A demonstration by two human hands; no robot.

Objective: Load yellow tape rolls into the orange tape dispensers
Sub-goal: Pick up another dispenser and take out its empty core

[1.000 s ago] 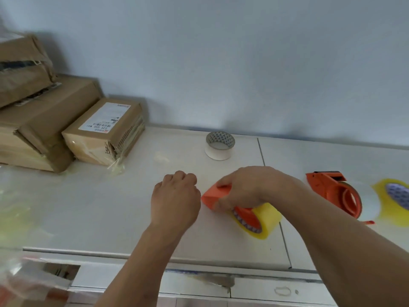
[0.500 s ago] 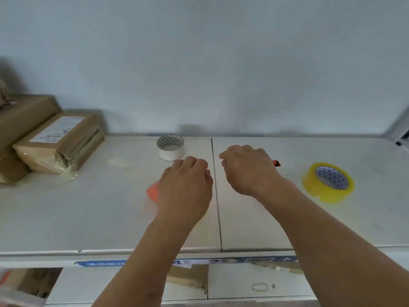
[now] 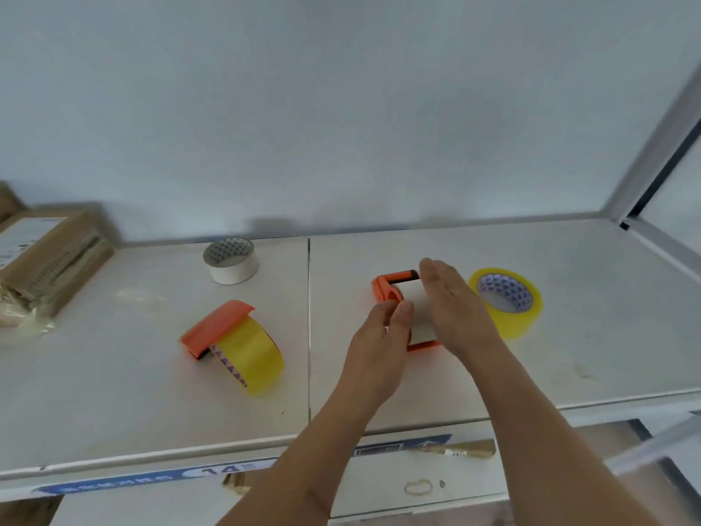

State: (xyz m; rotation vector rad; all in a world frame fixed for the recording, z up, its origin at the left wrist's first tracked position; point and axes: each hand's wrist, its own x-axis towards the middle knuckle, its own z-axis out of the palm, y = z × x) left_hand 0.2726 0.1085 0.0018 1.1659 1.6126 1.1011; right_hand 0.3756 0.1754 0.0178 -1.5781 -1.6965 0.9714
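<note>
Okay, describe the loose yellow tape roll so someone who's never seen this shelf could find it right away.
Start at the white shelf and go to its right half, past the seam. Just right of the right hand lies the loose yellow tape roll, flat, its patterned core facing up. The other yellow roll sits in an orange dispenser, and the white roll lies further left.

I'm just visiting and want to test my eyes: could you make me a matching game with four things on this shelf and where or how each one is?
1. white tape roll
2. loose yellow tape roll
3. loaded orange dispenser
4. empty orange dispenser

a. between both hands
b. lying left of the shelf seam
c. near the back wall
d. right of the hands

Pairs: 1-c, 2-d, 3-b, 4-a
</note>
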